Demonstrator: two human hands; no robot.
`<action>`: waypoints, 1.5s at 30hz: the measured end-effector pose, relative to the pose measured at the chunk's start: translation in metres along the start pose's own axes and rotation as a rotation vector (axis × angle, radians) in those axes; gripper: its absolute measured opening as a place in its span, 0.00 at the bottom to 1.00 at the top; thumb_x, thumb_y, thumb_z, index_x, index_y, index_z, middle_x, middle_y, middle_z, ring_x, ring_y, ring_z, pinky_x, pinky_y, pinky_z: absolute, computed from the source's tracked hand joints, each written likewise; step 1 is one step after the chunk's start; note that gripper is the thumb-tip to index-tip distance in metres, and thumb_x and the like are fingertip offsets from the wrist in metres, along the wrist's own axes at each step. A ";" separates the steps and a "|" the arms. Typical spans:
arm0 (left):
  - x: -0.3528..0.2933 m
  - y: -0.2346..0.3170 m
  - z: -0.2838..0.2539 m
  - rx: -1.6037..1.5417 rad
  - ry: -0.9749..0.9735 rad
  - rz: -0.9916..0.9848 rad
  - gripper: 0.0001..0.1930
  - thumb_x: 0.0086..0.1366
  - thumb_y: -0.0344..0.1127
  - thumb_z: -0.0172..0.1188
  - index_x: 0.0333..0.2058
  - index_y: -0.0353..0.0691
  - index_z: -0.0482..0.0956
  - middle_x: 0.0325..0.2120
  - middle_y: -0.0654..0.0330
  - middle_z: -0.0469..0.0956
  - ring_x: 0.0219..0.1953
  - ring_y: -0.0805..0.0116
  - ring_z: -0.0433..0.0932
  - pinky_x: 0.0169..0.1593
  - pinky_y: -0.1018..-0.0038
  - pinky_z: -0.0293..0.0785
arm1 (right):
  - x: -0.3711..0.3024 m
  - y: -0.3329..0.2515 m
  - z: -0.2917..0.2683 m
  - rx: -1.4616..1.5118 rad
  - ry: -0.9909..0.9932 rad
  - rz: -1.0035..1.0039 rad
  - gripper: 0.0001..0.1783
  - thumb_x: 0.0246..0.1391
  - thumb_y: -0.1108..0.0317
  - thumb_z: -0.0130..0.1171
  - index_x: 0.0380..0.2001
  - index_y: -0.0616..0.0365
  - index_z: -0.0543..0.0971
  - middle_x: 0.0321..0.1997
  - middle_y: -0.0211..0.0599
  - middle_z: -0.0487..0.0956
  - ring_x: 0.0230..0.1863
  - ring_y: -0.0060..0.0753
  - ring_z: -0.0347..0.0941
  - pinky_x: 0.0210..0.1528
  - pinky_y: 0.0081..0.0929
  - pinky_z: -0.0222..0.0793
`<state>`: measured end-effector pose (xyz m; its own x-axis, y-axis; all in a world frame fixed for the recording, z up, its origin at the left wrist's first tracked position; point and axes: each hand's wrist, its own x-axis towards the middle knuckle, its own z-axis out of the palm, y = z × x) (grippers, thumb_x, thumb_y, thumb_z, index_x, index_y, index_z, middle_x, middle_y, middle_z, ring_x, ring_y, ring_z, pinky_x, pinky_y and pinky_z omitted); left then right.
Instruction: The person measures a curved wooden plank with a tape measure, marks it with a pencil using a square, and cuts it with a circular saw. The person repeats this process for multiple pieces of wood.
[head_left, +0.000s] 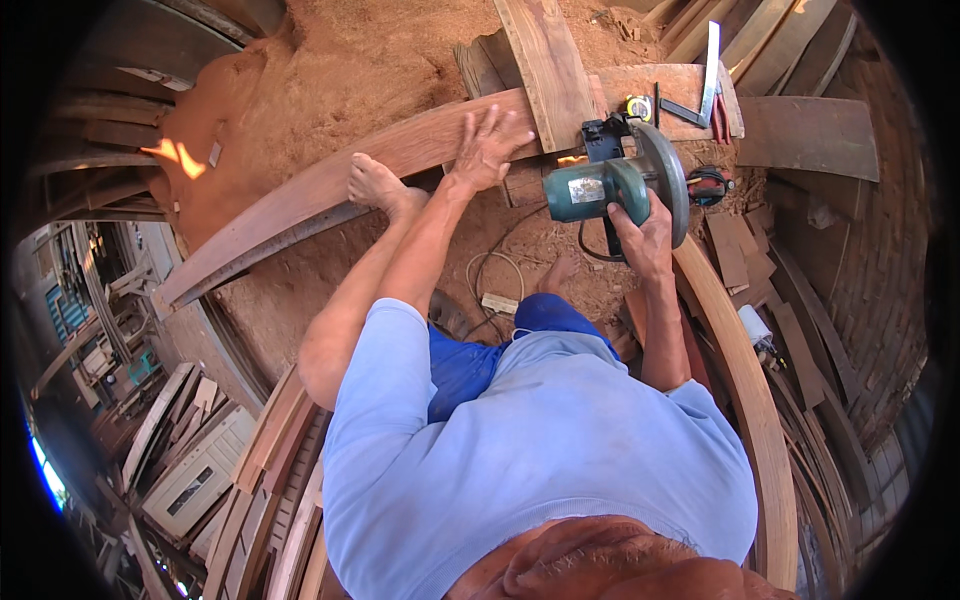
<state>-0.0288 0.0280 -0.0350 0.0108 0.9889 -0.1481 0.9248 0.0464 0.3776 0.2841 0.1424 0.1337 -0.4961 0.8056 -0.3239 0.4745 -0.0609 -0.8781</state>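
Note:
My right hand (645, 238) is closed around the rear handle of a green circular saw (580, 192). The saw's dark round guard (662, 180) faces right, and its base is close to the end of a crosswise board (545, 75). That board lies across a long reddish-brown plank (295, 208). My left hand (487, 145) rests with fingers spread on the plank, just left of the crosswise board. Beside it, my bare left foot (385, 188) is set on the same plank. Whether the blade touches wood is hidden.
A yellow tape measure (640, 107), a metal square (710, 80) and red-handled pliers (721, 120) lie beyond the saw. A cord runs to a white socket block (500, 303) on the sawdust floor. Stacked boards (270, 450) and a curved plank (740, 370) flank me.

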 end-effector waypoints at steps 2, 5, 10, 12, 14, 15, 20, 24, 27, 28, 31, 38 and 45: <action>-0.006 0.001 -0.023 0.015 0.031 -0.310 0.54 0.51 0.51 0.78 0.75 0.60 0.61 0.80 0.40 0.43 0.81 0.31 0.32 0.75 0.25 0.26 | -0.004 0.000 0.002 0.030 0.031 0.033 0.17 0.58 0.67 0.69 0.47 0.66 0.82 0.38 0.35 0.83 0.40 0.26 0.77 0.47 0.30 0.73; -0.015 -0.011 -0.030 0.046 0.039 -0.420 0.66 0.41 0.66 0.81 0.75 0.52 0.56 0.79 0.36 0.33 0.80 0.31 0.24 0.75 0.28 0.20 | -0.006 0.005 0.003 0.057 0.031 0.051 0.16 0.58 0.68 0.69 0.46 0.65 0.82 0.37 0.33 0.82 0.39 0.26 0.76 0.46 0.29 0.73; -0.036 0.019 0.019 -0.019 0.343 -0.353 0.52 0.47 0.66 0.78 0.62 0.42 0.64 0.68 0.43 0.56 0.70 0.41 0.53 0.69 0.34 0.46 | -0.002 0.015 -0.002 0.020 0.005 0.127 0.13 0.58 0.69 0.70 0.44 0.65 0.81 0.35 0.31 0.81 0.37 0.24 0.75 0.44 0.27 0.72; -0.038 0.072 0.015 -0.121 0.145 -0.337 0.28 0.56 0.54 0.74 0.45 0.40 0.76 0.57 0.47 0.68 0.63 0.51 0.63 0.61 0.43 0.59 | -0.001 0.019 -0.001 0.028 0.011 0.117 0.13 0.58 0.69 0.70 0.43 0.65 0.81 0.34 0.32 0.81 0.37 0.23 0.75 0.44 0.27 0.73; -0.026 0.119 0.002 -0.274 -0.402 -0.355 0.20 0.57 0.41 0.67 0.46 0.39 0.80 0.53 0.44 0.76 0.63 0.45 0.69 0.62 0.50 0.67 | 0.000 0.014 -0.001 0.035 -0.001 0.104 0.13 0.58 0.69 0.70 0.43 0.65 0.81 0.34 0.33 0.81 0.37 0.23 0.75 0.44 0.27 0.73; -0.045 0.132 0.041 -0.362 -0.317 -0.229 0.20 0.57 0.38 0.65 0.48 0.38 0.81 0.52 0.43 0.79 0.62 0.41 0.71 0.63 0.51 0.69 | 0.001 0.011 0.000 0.034 -0.011 0.107 0.13 0.58 0.69 0.70 0.43 0.65 0.81 0.34 0.33 0.82 0.37 0.23 0.75 0.44 0.27 0.73; -0.061 0.194 0.109 -0.388 0.021 0.161 0.20 0.59 0.36 0.62 0.51 0.41 0.83 0.40 0.45 0.85 0.48 0.40 0.83 0.55 0.52 0.79 | -0.001 0.025 0.001 0.046 -0.008 0.112 0.14 0.58 0.68 0.70 0.43 0.65 0.81 0.34 0.33 0.82 0.37 0.23 0.75 0.43 0.27 0.73; -0.079 0.177 0.116 -0.581 -1.008 -0.053 0.23 0.60 0.40 0.63 0.53 0.41 0.82 0.49 0.45 0.85 0.55 0.45 0.82 0.57 0.56 0.78 | -0.007 0.030 0.008 0.019 0.005 0.095 0.14 0.58 0.68 0.70 0.43 0.64 0.81 0.34 0.32 0.81 0.37 0.23 0.75 0.44 0.28 0.73; -0.148 0.133 0.130 -0.513 -1.076 -0.039 0.24 0.56 0.46 0.66 0.50 0.43 0.85 0.42 0.49 0.88 0.48 0.53 0.87 0.51 0.58 0.80 | -0.011 0.034 0.016 0.043 0.034 0.088 0.14 0.58 0.67 0.70 0.43 0.64 0.81 0.33 0.32 0.81 0.37 0.24 0.75 0.44 0.28 0.73; -0.165 0.118 0.124 -0.485 -1.085 -0.022 0.24 0.56 0.47 0.66 0.50 0.43 0.86 0.42 0.49 0.88 0.48 0.52 0.87 0.51 0.58 0.81 | -0.012 0.038 0.016 0.057 0.049 0.088 0.14 0.58 0.67 0.70 0.43 0.64 0.81 0.33 0.33 0.81 0.37 0.24 0.75 0.44 0.29 0.73; -0.159 0.072 0.054 -0.415 -1.157 -0.168 0.23 0.59 0.49 0.67 0.48 0.42 0.86 0.41 0.50 0.88 0.48 0.49 0.87 0.51 0.55 0.81 | -0.013 0.029 0.020 0.042 0.056 0.043 0.14 0.58 0.67 0.71 0.43 0.63 0.81 0.34 0.33 0.81 0.37 0.25 0.75 0.44 0.29 0.73; -0.029 0.009 -0.066 0.039 -0.106 -0.546 0.61 0.50 0.67 0.77 0.76 0.53 0.55 0.74 0.39 0.55 0.76 0.37 0.53 0.76 0.42 0.47 | -0.011 0.034 0.015 -0.008 0.064 0.007 0.15 0.57 0.68 0.71 0.43 0.65 0.81 0.34 0.36 0.82 0.37 0.27 0.76 0.45 0.30 0.74; -0.001 -0.009 -0.029 0.129 -0.053 -0.406 0.65 0.39 0.69 0.80 0.76 0.63 0.58 0.78 0.36 0.39 0.79 0.26 0.30 0.76 0.28 0.25 | -0.012 0.027 0.011 0.040 0.046 0.044 0.14 0.58 0.69 0.71 0.43 0.64 0.81 0.33 0.33 0.81 0.36 0.24 0.75 0.42 0.29 0.74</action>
<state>-0.0480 0.0310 -0.0120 -0.3474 0.8853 -0.3092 0.8980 0.4090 0.1621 0.2946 0.1245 0.1102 -0.4409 0.8277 -0.3472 0.4656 -0.1198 -0.8768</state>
